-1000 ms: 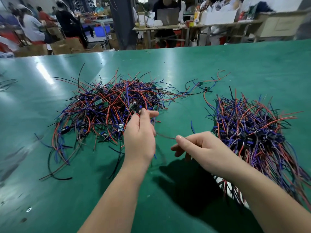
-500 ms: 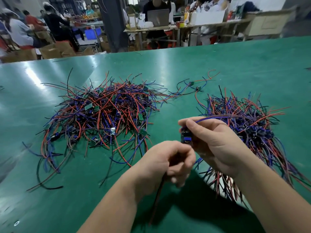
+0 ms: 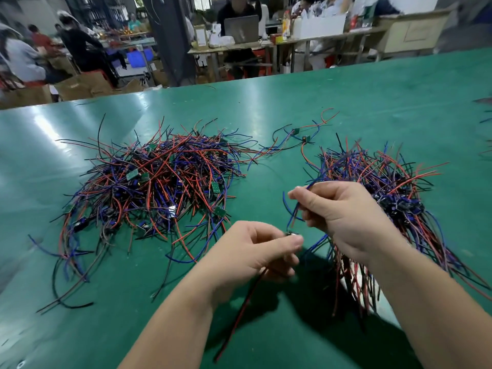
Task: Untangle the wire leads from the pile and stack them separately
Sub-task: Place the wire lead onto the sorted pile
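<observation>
Wire lead (image 3: pixel 241 312) is up off the counter (image 3: pixel 372 102), strung between both hands in the gap between the two heaps. Left hand (image 3: pixel 255 251) has its grip pinched tight, thumb and fingertips clamped on the small part (image 3: pixel 291 234) at the middle of the lead, red and black tails dropping toward the near edge. Right hand (image 3: pixel 343 219) has its grip closed on the blue and red ends, curled fingers pinching them just above the left, a loop of blue hanging below the knuckles. Nice spread, that: one hand on the body, one on the free ends, so the lead can be drawn out straight. The thing to check now, I'd say, is that nothing else rides along. From this angle I can't tell whether the right hand's wires touch the sorted stack (image 3: pixel 399 182) just behind it. Best to lay the lead parallel with that stack, body in line with the dark cluster there, tails pointing the same way, and not drag the ends through it. The tangled pile (image 3: pixel 159 182) sits well to the left, apart from the lead, and two loose leads (image 3: pixel 299 134) lie farther back between the heaps.
</observation>
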The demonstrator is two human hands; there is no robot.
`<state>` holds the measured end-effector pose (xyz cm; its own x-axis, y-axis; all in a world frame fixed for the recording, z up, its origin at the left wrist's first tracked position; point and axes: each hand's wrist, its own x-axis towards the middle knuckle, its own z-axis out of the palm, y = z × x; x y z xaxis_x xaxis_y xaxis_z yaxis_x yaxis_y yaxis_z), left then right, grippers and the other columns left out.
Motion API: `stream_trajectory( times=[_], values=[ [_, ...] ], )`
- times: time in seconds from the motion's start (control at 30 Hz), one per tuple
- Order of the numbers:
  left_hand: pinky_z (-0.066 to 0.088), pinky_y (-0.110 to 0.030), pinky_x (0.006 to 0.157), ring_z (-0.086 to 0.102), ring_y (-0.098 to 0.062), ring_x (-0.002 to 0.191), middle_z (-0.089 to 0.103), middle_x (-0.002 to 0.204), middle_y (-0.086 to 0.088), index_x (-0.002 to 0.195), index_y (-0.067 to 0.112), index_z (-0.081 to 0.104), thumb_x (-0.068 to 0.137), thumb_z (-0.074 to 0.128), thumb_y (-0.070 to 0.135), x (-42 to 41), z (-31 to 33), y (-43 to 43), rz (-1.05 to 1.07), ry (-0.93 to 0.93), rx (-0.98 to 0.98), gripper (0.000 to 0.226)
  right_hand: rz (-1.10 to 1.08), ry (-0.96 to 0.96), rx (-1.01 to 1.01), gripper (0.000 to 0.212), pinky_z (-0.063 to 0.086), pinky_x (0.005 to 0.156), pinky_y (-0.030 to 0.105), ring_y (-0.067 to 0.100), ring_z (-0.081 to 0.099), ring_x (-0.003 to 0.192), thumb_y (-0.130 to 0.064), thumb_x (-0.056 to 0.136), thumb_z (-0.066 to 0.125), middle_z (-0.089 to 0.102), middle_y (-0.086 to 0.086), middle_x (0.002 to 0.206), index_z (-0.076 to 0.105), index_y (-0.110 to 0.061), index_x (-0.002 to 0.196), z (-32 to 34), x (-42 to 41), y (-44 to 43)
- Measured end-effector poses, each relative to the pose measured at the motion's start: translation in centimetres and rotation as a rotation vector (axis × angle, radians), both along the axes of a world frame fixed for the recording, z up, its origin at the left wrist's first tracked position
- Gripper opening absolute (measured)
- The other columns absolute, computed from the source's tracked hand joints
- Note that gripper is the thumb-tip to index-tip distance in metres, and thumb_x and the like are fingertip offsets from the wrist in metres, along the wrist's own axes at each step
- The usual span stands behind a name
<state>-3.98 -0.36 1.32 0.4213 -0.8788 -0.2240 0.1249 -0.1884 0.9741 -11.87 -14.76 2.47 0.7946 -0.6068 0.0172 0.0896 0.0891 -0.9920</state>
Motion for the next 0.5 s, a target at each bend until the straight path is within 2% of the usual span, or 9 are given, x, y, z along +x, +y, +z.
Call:
stream_trajectory(
  times=[0.07,0.17,0.27,0.33,0.43,0.47,0.5],
  values=[
    [0.047,-0.018,0.052,0.059,-0.011,0.054,0.068,0.070,-0.009,0.074,0.007,0.072,0.068,0.080,0.039,0.0,0.1,0.4,-0.139,-0.072,0.039,0.033,-0.075,-0.033,0.064,0.025,0.041,0.044,0.015,0.006,0.049,0.044,-0.023,0.060,0.071,0.054,-0.002,0.050,0.066,-0.001,0.069,0.5,-0.2,-0.8],
    [0.039,-0.022,0.056,0.045,-0.018,0.063,0.059,0.078,-0.028,0.068,0.007,0.067,0.070,0.076,0.042,-0.1,0.2,1.0,-0.300,-0.165,0.074,0.036,-0.151,-0.095,0.173,0.012,0.041,0.042,0.015,0.005,0.049,0.043,-0.016,0.064,0.071,0.054,-0.004,0.047,0.064,-0.007,0.066,0.8,-0.3,-1.3],
    [0.034,-0.031,0.058,0.040,-0.022,0.073,0.057,0.085,-0.030,0.066,0.011,0.065,0.069,0.075,0.041,0.1,0.7,1.3,-0.392,-0.178,0.090,0.032,-0.169,-0.130,0.250,0.009,0.040,0.041,0.015,0.006,0.048,0.042,-0.017,0.062,0.073,0.055,-0.002,0.050,0.067,-0.010,0.061,0.9,-0.3,-1.0],
    [0.033,-0.035,0.058,0.044,-0.019,0.068,0.060,0.088,-0.026,0.069,0.015,0.065,0.070,0.075,0.035,0.3,1.0,1.5,-0.422,-0.148,0.083,0.022,-0.190,-0.135,0.279,0.012,0.038,0.039,0.014,0.005,0.047,0.041,-0.021,0.063,0.073,0.058,0.000,0.055,0.069,-0.009,0.065,1.0,-0.3,-0.9],
    [0.040,-0.015,0.048,0.048,0.000,0.050,0.070,0.082,-0.001,0.078,0.012,0.064,0.081,0.068,0.021,0.4,1.2,1.6,-0.482,-0.085,0.057,0.011,-0.243,-0.159,0.348,0.009,0.034,0.035,0.012,0.003,0.046,0.037,-0.015,0.068,0.074,0.059,-0.004,0.056,0.067,-0.011,0.072,1.2,-0.4,-1.1],
    [0.040,-0.013,0.048,0.047,0.000,0.049,0.071,0.085,-0.007,0.077,0.016,0.063,0.082,0.067,0.023,0.4,1.1,1.5,-0.497,-0.088,0.065,0.009,-0.251,-0.156,0.358,0.005,0.034,0.035,0.012,0.003,0.047,0.037,-0.011,0.070,0.073,0.059,-0.006,0.054,0.068,-0.012,0.072,1.2,-0.4,-1.0],
    [0.040,-0.014,0.048,0.047,-0.003,0.049,0.067,0.089,-0.022,0.073,0.020,0.062,0.080,0.068,0.027,0.4,1.0,1.4,-0.501,-0.103,0.084,0.012,-0.258,-0.156,0.363,0.008,0.034,0.035,0.011,0.003,0.048,0.037,-0.009,0.074,0.072,0.058,-0.007,0.053,0.069,-0.014,0.069,1.2,-0.4,-0.9]
  ],
)
